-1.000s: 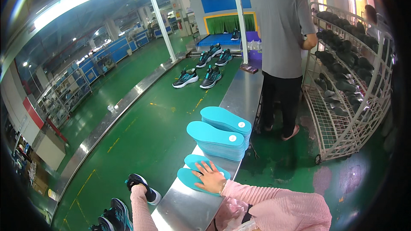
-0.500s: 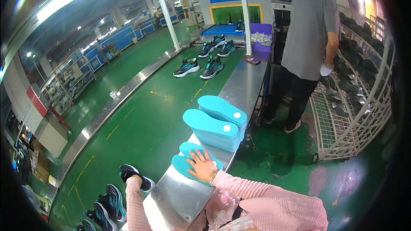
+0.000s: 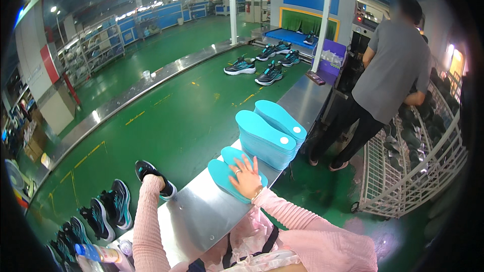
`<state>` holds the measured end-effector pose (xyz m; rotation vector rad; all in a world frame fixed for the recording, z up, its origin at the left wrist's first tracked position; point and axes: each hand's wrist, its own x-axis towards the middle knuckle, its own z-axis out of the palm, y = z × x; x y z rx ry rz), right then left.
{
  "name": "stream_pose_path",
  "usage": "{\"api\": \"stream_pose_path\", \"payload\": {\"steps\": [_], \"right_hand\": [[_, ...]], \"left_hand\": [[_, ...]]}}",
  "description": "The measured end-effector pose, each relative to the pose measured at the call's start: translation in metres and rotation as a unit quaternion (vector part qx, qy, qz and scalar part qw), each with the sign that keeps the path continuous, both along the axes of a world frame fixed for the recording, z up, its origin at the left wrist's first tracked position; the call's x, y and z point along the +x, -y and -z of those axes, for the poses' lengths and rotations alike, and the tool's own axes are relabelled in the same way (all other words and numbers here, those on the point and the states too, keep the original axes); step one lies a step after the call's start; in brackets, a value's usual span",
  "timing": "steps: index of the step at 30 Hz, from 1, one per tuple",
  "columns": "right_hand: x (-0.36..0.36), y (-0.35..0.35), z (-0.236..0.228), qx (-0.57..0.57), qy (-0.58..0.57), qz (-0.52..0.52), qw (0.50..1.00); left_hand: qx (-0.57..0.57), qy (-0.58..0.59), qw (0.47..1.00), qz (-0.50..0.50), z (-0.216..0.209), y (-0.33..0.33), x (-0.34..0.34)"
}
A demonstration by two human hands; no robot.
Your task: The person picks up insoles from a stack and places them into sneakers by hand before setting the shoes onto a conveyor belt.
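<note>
At the left edge of the metal ledge, my left hand (image 3: 160, 183) grips a black and teal sneaker (image 3: 145, 168) at its foot opening. Most of its fingers are hidden by the shoe. My right hand (image 3: 247, 179) lies flat with fingers spread over two teal insoles, the nearer insole (image 3: 220, 171) and the farther insole (image 3: 231, 155), side by side on the metal. Just beyond them rise two tall stacks of teal insoles, the left stack (image 3: 262, 136) and the right stack (image 3: 280, 116), each with a white round spot at the heel of its top insole.
Several sneakers (image 3: 120, 201) line the green conveyor (image 3: 166, 136) at lower left, by a blue-capped bottle (image 3: 98, 253). More sneakers (image 3: 241, 65) sit farther along it. A phone (image 3: 315, 77) lies near a purple bin (image 3: 330, 63). A person (image 3: 390, 65) stands by a white wire cart (image 3: 413, 186).
The view has swung, so the scene sits differently in it. The person in grey has shifted and now leans over the cart. Both my hands keep their places on the sneaker and the insoles.
</note>
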<state>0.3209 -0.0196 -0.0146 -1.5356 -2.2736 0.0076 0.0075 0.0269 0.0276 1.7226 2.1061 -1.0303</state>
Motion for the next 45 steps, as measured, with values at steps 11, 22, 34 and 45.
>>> {"api": "stream_pose_path", "payload": {"steps": [11,22,34,45], "right_hand": [[-0.006,-0.048,-0.132,0.072,-0.372,-0.139,0.915],[-0.048,-0.311,-0.100,-0.137,0.467,0.010,0.873],[0.056,-0.438,-0.029,-0.648,0.189,0.271,0.686],[0.023,-0.417,-0.042,-0.341,0.007,0.373,0.863]], "left_hand": [[0.717,0.376,0.587,0.003,0.035,0.043,0.012],[0.756,0.380,0.517,-0.130,0.059,0.054,0.042],[0.731,0.390,0.534,-0.170,0.060,0.054,0.044],[0.752,0.365,0.525,-0.162,0.059,0.055,0.037]]}}
